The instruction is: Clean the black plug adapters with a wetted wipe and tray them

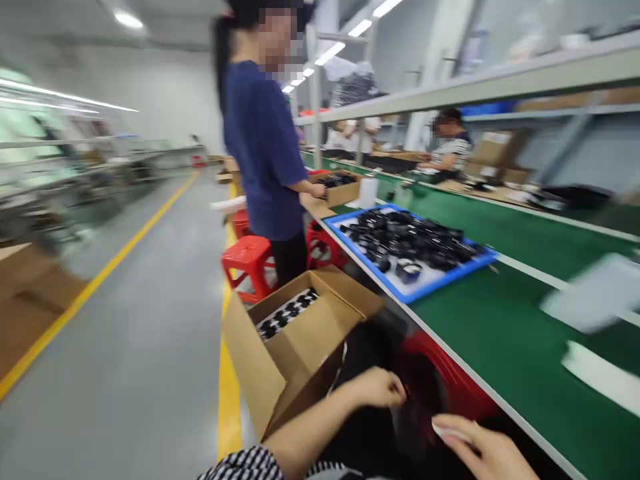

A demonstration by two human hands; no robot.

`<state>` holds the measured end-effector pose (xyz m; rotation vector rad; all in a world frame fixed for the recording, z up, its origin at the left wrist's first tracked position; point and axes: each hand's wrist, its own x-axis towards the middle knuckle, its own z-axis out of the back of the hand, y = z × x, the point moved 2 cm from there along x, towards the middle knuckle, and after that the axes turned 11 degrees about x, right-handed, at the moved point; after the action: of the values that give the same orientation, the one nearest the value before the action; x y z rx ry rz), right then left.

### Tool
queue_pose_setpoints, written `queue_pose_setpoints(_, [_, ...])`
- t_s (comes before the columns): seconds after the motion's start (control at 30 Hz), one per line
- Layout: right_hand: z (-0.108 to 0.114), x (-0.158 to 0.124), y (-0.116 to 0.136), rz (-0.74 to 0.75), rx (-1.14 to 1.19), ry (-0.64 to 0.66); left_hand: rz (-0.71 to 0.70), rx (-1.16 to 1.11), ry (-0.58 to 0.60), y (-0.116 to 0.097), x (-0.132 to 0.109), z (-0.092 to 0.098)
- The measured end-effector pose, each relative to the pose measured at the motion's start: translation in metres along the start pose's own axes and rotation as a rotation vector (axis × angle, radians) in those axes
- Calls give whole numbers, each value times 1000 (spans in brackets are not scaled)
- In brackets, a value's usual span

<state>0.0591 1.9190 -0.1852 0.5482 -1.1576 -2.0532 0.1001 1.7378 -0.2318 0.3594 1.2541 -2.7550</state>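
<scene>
My left hand (pixel 381 388) is over my lap, fingers curled in; whatever they may hold is hidden. To its right, near the bench's front edge, my right hand (pixel 487 448) has its thumb and forefinger together. A pale sliver shows between them, too blurred to name. Beside my left forearm stands an opened cardboard box (pixel 320 333), its flaps up. Rows of small black parts (pixel 287 313) lie inside it. On the bench, ahead of both hands, a blue-rimmed tray (pixel 425 292) carries a heap of black, shiny parts (pixel 405 237).
The green bench (pixel 505 327) runs along my right. Blurred white pieces (pixel 597 293) lie on it. A co-worker in a blue shirt (pixel 263 147) stands ahead, hand at another box (pixel 345 192). Red stools (pixel 247 260) stand behind the open box. A yellow line (pixel 125 260) crosses the floor.
</scene>
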Motion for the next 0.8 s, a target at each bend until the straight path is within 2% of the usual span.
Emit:
queue_pose_setpoints(0.03, [5, -12, 1, -59, 23, -7, -22, 13, -2, -3, 3, -1])
queue_pose_setpoints(0.1, [20, -30, 6, -138, 66, -65, -61, 12, -66, -6, 14, 11])
queue_pose_setpoints(0.23, [65, -51, 8, -238, 125, -294, -109, -50, -271, -16, 37, 58])
queue_pose_setpoints(0.3, [90, -53, -1, -262, 177, -433, -120, -79, -387, -22, 42, 79])
queue_pose_setpoints(0.4, [127, -48, -23, -249, 215, -679, -128, -74, -651, -28, 44, 99])
queue_pose_setpoints(0.5, [155, -35, -45, -305, 21, -808, -122, 61, -823, -32, 51, 106])
queue_pose_setpoints(0.57, [165, -23, -54, -378, -185, -773, -141, 219, -876, -38, 61, 106])
queue_pose_setpoints(0.63, [168, -9, -59, -414, -380, -667, -127, 376, -888, -46, 73, 105])
queue_pose_setpoints(0.73, [162, 11, -61, -420, -628, -490, 10, 514, -841, -56, 90, 103])
queue_pose_setpoints(0.8, [156, 21, -63, -418, -743, -419, 109, 554, -795, -62, 98, 102])
